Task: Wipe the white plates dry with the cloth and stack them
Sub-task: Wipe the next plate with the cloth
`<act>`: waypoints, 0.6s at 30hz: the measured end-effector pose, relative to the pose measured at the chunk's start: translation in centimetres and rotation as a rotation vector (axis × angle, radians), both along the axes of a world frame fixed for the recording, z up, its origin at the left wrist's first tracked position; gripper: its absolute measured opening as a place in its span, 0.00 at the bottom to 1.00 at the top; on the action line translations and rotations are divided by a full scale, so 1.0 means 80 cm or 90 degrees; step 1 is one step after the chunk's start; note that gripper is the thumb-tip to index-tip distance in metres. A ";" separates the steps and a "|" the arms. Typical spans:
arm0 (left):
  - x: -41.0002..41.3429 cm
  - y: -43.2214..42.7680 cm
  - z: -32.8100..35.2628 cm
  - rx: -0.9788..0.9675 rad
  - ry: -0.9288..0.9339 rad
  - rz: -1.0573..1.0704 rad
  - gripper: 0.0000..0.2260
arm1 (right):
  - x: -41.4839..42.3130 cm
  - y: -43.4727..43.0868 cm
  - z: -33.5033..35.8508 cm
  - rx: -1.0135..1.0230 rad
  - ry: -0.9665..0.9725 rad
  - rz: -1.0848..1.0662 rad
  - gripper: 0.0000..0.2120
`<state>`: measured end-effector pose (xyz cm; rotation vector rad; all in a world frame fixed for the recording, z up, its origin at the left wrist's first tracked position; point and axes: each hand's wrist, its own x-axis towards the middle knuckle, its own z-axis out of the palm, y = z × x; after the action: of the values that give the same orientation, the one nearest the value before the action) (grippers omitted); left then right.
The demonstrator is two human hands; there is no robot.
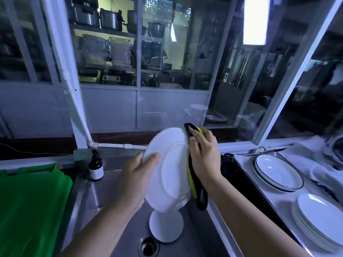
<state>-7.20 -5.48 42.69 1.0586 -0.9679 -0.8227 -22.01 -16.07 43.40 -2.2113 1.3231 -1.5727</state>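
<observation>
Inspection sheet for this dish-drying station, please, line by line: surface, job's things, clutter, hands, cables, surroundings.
Surface: steel sink, drain uncovered.
Job's things: white plate held tilted over the sink; second plate in the basin beside the drain; plate stack on the right counter; black-and-yellow cloth.
Clutter: brown bottle; green board; blue-rimmed plates.
Hands: left hand grips the held plate's rim; right hand holds the cloth against its edge.
Cables: thin wire along the left wall.
Surroundings: glass partition; pots shelved behind.

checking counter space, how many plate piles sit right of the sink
2: blue-rimmed pile farther back, white stack nearer. More may be hidden past the blurred right edge.
</observation>
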 end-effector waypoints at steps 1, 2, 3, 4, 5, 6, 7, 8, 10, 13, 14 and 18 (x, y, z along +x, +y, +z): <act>-0.005 -0.003 -0.001 0.003 0.001 0.006 0.07 | -0.014 -0.004 -0.007 0.046 -0.028 -0.007 0.19; -0.011 -0.007 0.000 0.006 0.004 0.007 0.06 | -0.029 -0.007 -0.014 0.086 -0.053 -0.013 0.20; -0.017 -0.010 0.000 0.004 0.006 0.004 0.05 | -0.046 -0.009 -0.021 0.114 -0.069 -0.021 0.19; -0.024 -0.014 0.002 -0.003 0.002 -0.001 0.07 | -0.064 -0.012 -0.028 0.125 -0.067 -0.035 0.17; -0.031 -0.019 0.003 -0.008 -0.003 -0.011 0.07 | -0.083 -0.013 -0.036 0.124 -0.052 -0.055 0.15; -0.040 -0.023 0.003 -0.009 -0.012 -0.023 0.07 | -0.104 -0.014 -0.043 0.121 -0.034 -0.079 0.14; -0.050 -0.029 0.003 -0.006 -0.026 -0.035 0.06 | -0.125 -0.014 -0.050 0.119 -0.020 -0.101 0.14; -0.062 -0.034 0.003 -0.003 -0.042 -0.048 0.07 | -0.148 -0.014 -0.058 0.121 -0.016 -0.124 0.14; -0.091 -0.049 -0.001 0.009 -0.076 -0.073 0.10 | -0.195 -0.015 -0.072 0.140 -0.026 -0.168 0.14; -0.153 -0.072 -0.011 0.030 -0.128 -0.102 0.16 | -0.271 -0.015 -0.090 0.178 -0.040 -0.229 0.14; -0.177 -0.081 -0.016 0.038 -0.141 -0.107 0.16 | -0.296 -0.014 -0.096 0.192 -0.043 -0.249 0.14; -0.301 -0.124 -0.042 0.061 -0.227 -0.183 0.04 | -0.422 -0.015 -0.119 0.235 -0.087 -0.305 0.13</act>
<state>-31.30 -15.42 39.33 1.1895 -1.4176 -0.9391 -55.81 -17.24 33.87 -1.6179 2.0106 -1.4182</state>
